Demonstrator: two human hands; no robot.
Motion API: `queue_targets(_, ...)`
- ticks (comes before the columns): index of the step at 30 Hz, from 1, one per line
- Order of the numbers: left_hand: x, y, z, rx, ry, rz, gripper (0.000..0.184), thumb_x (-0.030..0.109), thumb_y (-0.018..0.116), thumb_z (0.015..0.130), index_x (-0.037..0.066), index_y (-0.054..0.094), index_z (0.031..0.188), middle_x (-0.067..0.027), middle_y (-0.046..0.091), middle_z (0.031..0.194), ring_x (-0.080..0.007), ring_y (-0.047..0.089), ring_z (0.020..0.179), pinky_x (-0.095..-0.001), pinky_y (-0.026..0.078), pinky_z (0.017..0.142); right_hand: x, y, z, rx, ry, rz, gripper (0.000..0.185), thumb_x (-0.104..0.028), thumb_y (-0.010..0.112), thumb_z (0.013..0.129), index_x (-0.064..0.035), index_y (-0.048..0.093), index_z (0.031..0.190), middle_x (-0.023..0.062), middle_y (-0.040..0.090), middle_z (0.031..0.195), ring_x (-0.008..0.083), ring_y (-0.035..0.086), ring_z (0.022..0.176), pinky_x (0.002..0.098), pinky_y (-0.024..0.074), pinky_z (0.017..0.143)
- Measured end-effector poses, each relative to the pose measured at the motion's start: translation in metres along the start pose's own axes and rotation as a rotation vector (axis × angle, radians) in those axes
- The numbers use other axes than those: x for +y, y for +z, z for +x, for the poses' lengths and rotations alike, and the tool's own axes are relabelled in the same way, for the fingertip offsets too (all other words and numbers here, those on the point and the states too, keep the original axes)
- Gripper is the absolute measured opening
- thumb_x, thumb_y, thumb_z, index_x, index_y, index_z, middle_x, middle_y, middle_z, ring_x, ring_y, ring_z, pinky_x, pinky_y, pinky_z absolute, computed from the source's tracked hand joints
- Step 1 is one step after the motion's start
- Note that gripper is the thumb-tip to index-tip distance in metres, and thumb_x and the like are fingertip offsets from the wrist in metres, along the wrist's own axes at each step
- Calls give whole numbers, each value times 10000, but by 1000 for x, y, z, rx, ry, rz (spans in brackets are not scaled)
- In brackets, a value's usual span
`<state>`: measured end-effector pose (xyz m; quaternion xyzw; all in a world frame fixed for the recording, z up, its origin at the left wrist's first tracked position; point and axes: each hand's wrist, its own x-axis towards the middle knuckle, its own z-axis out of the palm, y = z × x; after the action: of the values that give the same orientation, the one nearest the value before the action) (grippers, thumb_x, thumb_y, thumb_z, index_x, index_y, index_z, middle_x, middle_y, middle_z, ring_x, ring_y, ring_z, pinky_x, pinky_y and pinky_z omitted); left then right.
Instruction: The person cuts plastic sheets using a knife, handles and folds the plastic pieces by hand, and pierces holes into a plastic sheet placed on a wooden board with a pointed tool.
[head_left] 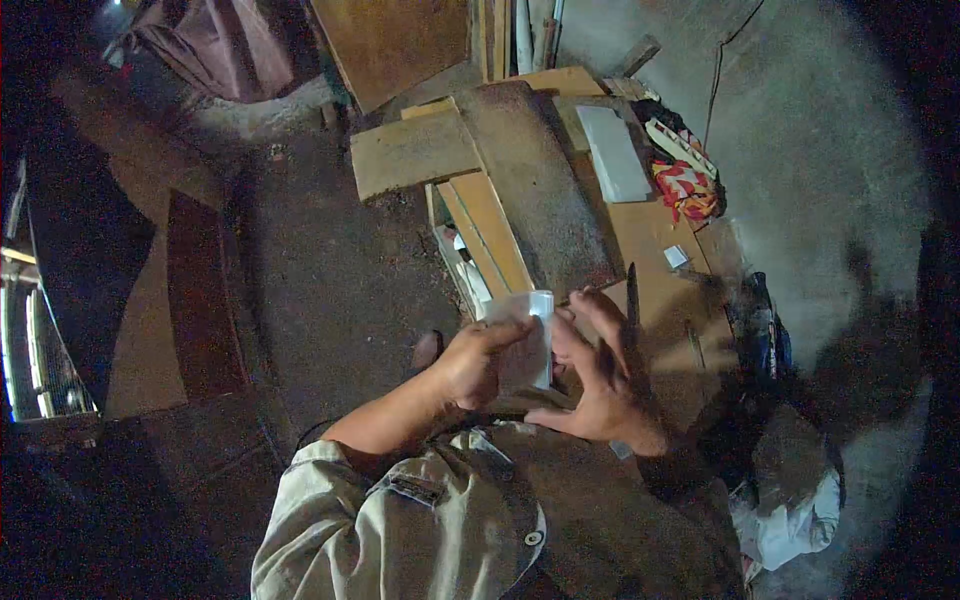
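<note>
My left hand (472,368) is closed on a flat, translucent plastic sheet (518,362), with the thumb pressed across its upper part. A bright whitish strip runs down the sheet's right edge. Just to the right is my right hand (600,385), its fingers spread and curved and its thumb stretched out below. Its fingertips come close to the sheet's right edge; whether they touch it I cannot tell. Both hands are above the near end of a low wooden work surface (655,290).
On the work surface lie a dark worn board (535,170), a white slab (610,152), a red-and-yellow cloth (687,188) and a small white square (676,256). An open compartment (462,270) shows at its left side. White cloth or bags (795,525) lie at lower right.
</note>
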<state>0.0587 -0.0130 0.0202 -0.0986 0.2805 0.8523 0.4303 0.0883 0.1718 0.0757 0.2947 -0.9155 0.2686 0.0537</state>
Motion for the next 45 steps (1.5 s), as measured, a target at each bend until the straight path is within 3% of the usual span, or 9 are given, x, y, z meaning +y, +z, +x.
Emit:
queue_targets(12, -1, 22, -13, 124, 21, 78, 330, 187, 456, 897, -20, 492, 1151, -152, 575, 1084, -288, 591, 976, -417, 481, 853, -11, 3, 19, -113, -90, -205, 982, -380, 815, 501, -200, 362, 1353, 178, 312, 1354, 377, 264, 1283, 611, 185, 1024)
queue_targets(14, -6, 6, -7, -107, -23, -89, 450, 160, 426, 928, -22, 305, 1321, -173, 411, 1311, -300, 427, 1207, -434, 326, 1031, -10, 4, 19, -179, -58, -185, 945, -333, 778, 564, -244, 315, 1383, 171, 305, 1353, 364, 228, 1307, 599, 146, 1052)
queue_targets(17, 6, 20, -15, -26, -32, 78, 457, 151, 425, 927, -16, 287, 1330, -177, 388, 1328, -298, 414, 1218, -438, 321, 1034, -10, 4, 19, -176, -64, -165, 932, -312, 775, 567, -238, 323, 1378, 176, 316, 1339, 361, 241, 1298, 604, 140, 1051)
queue_targets(21, -5, 18, -11, 19, 61, -109, 323, 151, 452, 896, -33, 497, 1158, -156, 581, 1087, -271, 597, 979, -401, 475, 872, -11, 2, 20, -191, -58, -178, 924, -329, 777, 572, -244, 328, 1375, 180, 311, 1344, 361, 250, 1292, 610, 140, 1045)
queue_targets(28, -2, 9, -18, 50, 22, 198, 340, 159, 459, 890, -45, 506, 1157, -156, 612, 1036, -256, 623, 910, -376, 498, 836, -4, 3, 19, 16, 22, 116, 871, -338, 775, 638, -4, 355, 1324, 214, 390, 1316, 363, 362, 1238, 435, 283, 1027)
queue_targets(34, -6, 6, -23, 11, -1, 119, 347, 144, 457, 918, -62, 430, 1195, -178, 574, 1081, -283, 589, 990, -404, 483, 863, 6, 13, 15, -6, 390, 766, 494, -156, 646, 802, 12, 469, 1232, 147, 577, 1094, 209, 524, 1055, 318, 416, 885)
queue_targets(35, -6, 7, -24, 13, -1, 119, 347, 144, 457, 918, -62, 430, 1195, -178, 574, 1081, -283, 589, 990, -404, 483, 863, 4, 14, 14, 17, 389, 723, 371, -106, 609, 835, 9, 515, 1174, 105, 607, 980, 136, 570, 847, 268, 469, 713)
queue_targets(41, -5, 12, -28, -44, 26, 133, 371, 153, 463, 911, -65, 415, 1208, -209, 565, 1093, -336, 591, 996, -430, 488, 870, 0, 8, 14, -132, 658, 1190, 240, -121, 589, 865, -10, 564, 1077, -9, 572, 738, 18, 488, 591, 200, 423, 494)
queue_targets(45, -5, 14, -29, -112, 33, 100, 357, 143, 446, 919, -59, 416, 1211, -217, 568, 1086, -346, 583, 1005, -430, 475, 887, 5, 16, 14, -65, 534, 1076, 159, -119, 568, 881, -9, 564, 997, -14, 533, 648, 13, 446, 495, 198, 377, 422)
